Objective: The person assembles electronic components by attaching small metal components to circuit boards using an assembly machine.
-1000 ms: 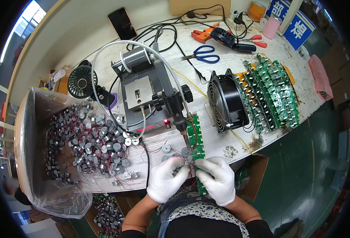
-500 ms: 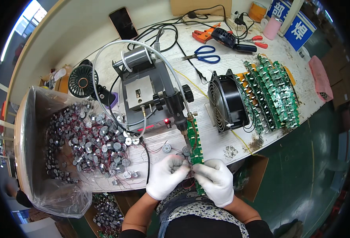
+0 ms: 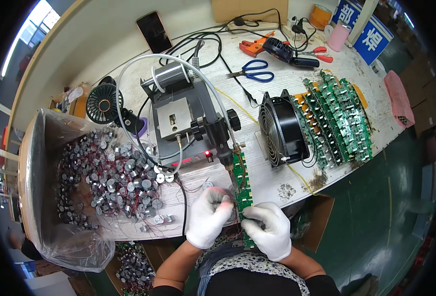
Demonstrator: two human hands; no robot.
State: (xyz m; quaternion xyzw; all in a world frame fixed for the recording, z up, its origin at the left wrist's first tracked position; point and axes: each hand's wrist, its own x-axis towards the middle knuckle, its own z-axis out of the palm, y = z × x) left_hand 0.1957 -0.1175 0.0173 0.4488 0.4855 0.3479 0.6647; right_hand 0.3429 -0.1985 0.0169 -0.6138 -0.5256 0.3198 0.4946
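Observation:
A long green circuit board strip runs toward me under the tip of a soldering iron held in a stand. My left hand, in a white glove, is at the strip's left edge with fingers pinched together; what they hold is hidden. On the other side my right hand, also gloved, has its thumb and forefinger closed at the strip's right edge. Thin red wires hang between the hands, beside a small round motor partly covered by my left hand. Another motor lies just beyond that hand.
A plastic-lined box of small motors spills onto the bench at left. The soldering machine with its solder spool stands ahead. A black fan stands right of the strip, before stacked boards. Blue scissors lie behind.
My hands have moved slightly apart: they met over the strip before, and now each is at its own edge. The strip has shifted slightly toward me.

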